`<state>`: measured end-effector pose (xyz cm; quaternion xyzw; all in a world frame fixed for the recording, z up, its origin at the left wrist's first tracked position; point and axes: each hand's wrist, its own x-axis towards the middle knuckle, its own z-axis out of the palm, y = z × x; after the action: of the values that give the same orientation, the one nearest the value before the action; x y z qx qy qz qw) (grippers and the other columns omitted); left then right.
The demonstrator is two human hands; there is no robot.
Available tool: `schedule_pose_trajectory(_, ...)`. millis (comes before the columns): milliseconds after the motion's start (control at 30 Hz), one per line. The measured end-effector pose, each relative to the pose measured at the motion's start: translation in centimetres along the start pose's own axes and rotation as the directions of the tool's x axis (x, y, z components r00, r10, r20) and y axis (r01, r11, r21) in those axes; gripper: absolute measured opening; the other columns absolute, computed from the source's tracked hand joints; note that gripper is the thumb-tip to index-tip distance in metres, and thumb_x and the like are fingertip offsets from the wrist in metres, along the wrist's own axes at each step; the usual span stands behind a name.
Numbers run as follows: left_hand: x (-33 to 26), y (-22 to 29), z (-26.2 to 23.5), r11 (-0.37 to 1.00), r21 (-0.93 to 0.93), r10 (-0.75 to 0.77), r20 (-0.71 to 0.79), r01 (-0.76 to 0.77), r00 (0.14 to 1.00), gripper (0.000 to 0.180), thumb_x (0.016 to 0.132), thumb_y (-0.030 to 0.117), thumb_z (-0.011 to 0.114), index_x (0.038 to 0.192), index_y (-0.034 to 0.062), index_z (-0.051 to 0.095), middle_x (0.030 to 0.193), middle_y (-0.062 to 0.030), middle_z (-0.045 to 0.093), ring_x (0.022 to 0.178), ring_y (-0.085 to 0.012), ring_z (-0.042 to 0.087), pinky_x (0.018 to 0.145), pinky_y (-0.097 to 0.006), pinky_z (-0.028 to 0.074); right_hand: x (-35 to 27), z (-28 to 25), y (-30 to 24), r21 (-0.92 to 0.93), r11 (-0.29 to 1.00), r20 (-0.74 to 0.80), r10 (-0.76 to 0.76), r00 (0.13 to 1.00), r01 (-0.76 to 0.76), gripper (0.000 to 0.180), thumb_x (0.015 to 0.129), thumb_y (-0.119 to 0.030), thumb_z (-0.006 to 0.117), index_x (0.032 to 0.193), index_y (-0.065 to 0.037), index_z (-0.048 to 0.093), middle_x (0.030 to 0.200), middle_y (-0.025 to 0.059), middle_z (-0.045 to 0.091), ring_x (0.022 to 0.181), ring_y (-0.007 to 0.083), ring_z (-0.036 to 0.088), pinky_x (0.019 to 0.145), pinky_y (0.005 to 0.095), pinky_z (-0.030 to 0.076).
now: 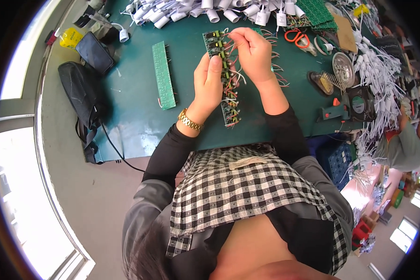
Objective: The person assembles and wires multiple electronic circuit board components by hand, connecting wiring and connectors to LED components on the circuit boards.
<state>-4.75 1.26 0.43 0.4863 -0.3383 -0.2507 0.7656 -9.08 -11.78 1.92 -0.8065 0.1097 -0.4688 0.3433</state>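
Observation:
My left hand (207, 83) is closed around the left edge of a long circuit board (231, 112), its thumb lying over the components. The board is lined with small green and yellow parts, and thin red and white wires stick out along its right side. At the far end of that board, my right hand (255, 52) pinches a thin wire (228, 32) between thumb and forefinger. To the left, a green circuit board panel (163, 77) lies apart on the table. Behind my right hand, part of another board's wires (279, 67) shows.
White lamp holders (210, 5) pile along the far edge. Orange-handled scissors (297, 39), a metal bowl (343, 70), a brush (320, 82) and a green tool (335, 111) lie right. A phone (94, 52) and black bag (78, 88) sit left. Farther right, someone's grey sleeve (399, 147) shows.

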Motion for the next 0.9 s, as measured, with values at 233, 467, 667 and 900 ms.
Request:
schedule_pose_trajectory(233, -0.4, 0.4, 0.2, 0.975, -0.221, -0.003, -0.056, -0.009, 0.998, 0.051, 0.096, 0.045, 0.035, 0.111, -0.0026, 0.045, 0.074, -0.0109, 0.054, 0.053, -0.0184, 0.055, 0.049, -0.028, 0.046, -0.1, -0.6, 2.7, 0.573, 0.754, -0.083, 0.444, 0.892, -0.322, 0.016, 0.091, -0.015, 0.054, 0.085, -0.001, 0.059, 0.066, -0.0007, 0.051, 0.058, 0.0057, 0.049, 0.054, 0.0255, 0.052)
schedule_pose_trajectory(467, 0.0, 0.3, 0.2, 0.965, -0.235, -0.114, 0.028, 0.118, 0.993, 0.048, 0.097, 0.042, 0.035, 0.115, -0.0020, 0.045, 0.080, -0.0099, 0.055, 0.057, -0.0169, 0.057, 0.051, -0.027, 0.048, 0.9, -2.0, -1.9, 0.533, 0.767, 0.243, 0.266, 0.933, -0.358, 0.039, 0.081, -0.016, 0.068, 0.113, 0.001, 0.054, 0.099, 0.0060, 0.057, 0.085, 0.0106, 0.057, 0.075, 0.0231, 0.046)
schedule_pose_trajectory(667, -0.1, 0.7, 0.5, 0.968, -0.144, -0.190, 0.125, 0.207, 0.974, 0.044, 0.098, 0.040, 0.035, 0.109, -0.0006, 0.048, 0.078, -0.0077, 0.057, 0.057, -0.0132, 0.057, 0.051, -0.024, 0.049, 0.9, -2.0, -1.8, 0.360, 0.766, 0.321, 0.435, 0.841, -0.533, 0.018, 0.081, -0.012, 0.069, 0.092, 0.002, 0.065, 0.078, 0.0031, 0.064, 0.070, 0.0074, 0.060, 0.063, 0.0210, 0.049)
schedule_pose_trajectory(900, -0.4, 0.4, 0.5, 0.965, -0.200, -0.172, 0.001, 0.169, 0.985, 0.043, 0.098, 0.039, 0.034, 0.105, -0.0011, 0.049, 0.072, -0.0091, 0.055, 0.051, -0.0151, 0.054, 0.047, -0.027, 0.047, -0.4, -1.0, -0.8, 0.484, 0.781, 0.149, 0.371, 0.917, -0.394, 0.020, 0.091, -0.013, 0.057, 0.104, -0.001, 0.064, 0.072, 0.0025, 0.062, 0.064, 0.0074, 0.058, 0.059, 0.0210, 0.049)
